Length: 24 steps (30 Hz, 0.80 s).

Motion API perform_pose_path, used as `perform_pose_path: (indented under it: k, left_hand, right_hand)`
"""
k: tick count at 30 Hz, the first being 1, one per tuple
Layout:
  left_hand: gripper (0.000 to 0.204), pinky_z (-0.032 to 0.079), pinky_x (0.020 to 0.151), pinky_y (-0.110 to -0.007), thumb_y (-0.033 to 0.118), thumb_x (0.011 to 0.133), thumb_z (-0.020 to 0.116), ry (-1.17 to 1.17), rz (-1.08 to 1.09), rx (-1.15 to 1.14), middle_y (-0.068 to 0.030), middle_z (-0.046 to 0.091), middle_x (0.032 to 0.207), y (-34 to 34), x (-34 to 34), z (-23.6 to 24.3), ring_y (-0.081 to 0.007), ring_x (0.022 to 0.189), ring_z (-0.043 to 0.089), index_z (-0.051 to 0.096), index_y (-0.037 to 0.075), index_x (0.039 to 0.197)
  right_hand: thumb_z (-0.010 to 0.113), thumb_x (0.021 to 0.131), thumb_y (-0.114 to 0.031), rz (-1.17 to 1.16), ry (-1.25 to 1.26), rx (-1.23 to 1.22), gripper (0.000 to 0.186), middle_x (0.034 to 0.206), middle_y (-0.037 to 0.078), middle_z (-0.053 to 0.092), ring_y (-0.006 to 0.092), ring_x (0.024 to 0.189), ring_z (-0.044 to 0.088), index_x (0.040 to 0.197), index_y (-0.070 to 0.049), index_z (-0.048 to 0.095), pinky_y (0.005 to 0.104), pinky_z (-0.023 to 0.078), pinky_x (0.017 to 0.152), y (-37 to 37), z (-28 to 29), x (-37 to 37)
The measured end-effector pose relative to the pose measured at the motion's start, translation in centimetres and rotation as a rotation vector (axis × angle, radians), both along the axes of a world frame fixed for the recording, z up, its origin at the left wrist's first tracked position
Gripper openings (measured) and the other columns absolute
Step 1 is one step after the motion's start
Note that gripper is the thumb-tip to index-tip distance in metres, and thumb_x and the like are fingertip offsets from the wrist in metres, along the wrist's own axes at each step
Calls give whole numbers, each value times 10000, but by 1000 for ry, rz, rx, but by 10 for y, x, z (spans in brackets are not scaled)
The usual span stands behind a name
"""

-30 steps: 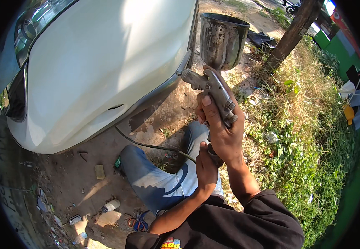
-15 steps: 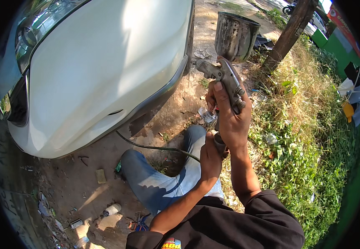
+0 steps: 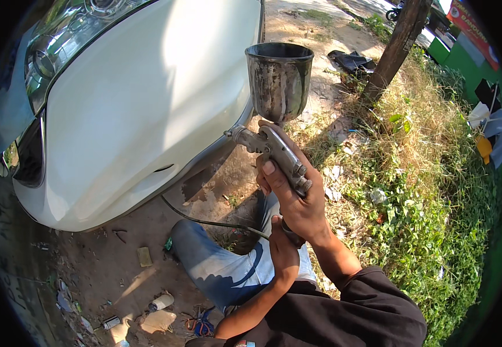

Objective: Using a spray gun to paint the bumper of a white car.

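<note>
Here, a spray gun beside a white car.
The right hand grips it (metal cup upright on top); the left hand curls round the hose below.

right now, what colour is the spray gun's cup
The cup is metallic grey, streaked with dark and brownish stains, showing best in the head view.

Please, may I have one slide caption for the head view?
The right grip holds a cup-topped metal spray gun beside a white vehicle panel.

The hands have swung the spray gun left, nearer the white panel.
</note>
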<state>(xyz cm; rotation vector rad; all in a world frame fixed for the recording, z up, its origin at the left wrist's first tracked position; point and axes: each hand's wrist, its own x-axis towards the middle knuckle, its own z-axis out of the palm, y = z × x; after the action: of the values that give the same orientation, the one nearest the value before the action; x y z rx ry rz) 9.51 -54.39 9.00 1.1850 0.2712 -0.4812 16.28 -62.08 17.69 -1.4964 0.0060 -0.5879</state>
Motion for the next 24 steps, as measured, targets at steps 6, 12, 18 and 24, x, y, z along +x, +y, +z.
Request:
perform_pose_path:
  k: [6, 12, 18, 24]
  left_hand:
    - [609, 393, 599, -270, 532, 1155, 300, 34, -51, -134, -4, 593, 767, -20, 27, 2, -92, 636, 501, 558, 60, 868]
    - [618, 413, 589, -256, 522, 1156, 302, -8, -71, -143, 8, 592, 714, -52, 47, 15, -89, 599, 531, 574, 57, 855]
    - [606, 427, 602, -258, 505, 1160, 304, -54, -121, -116, -7, 604, 751, -73, 65, 18, -89, 636, 546, 582, 48, 875]
    - [552, 418, 602, -263, 465, 1168, 303, -33, -97, -157, -8, 616, 794, -96, 80, 37, -90, 654, 529, 591, 51, 946]
  right_hand:
    - [669, 1061, -184, -46, -21, 27, 535, 1287, 75, 697, 76, 1037, 595, 1554, -46, 512, 264, 504, 912, -22, 6, 22]
    - [683, 1057, -209, -92, -34, 15, 523, 906, -44, 645, 30, 771, 521, 1547, -97, 539, 212, 450, 672, -51, 13, 40]
    - [682, 1057, -197, -104, -62, 39, 504, 879, -41, 641, 28, 754, 537, 1534, -94, 553, 210, 449, 644, -75, 17, 57]
    - [683, 1057, -191, -133, -124, 50, 510, 850, -24, 650, 43, 718, 548, 1522, -35, 544, 222, 452, 612, -97, 25, 71]
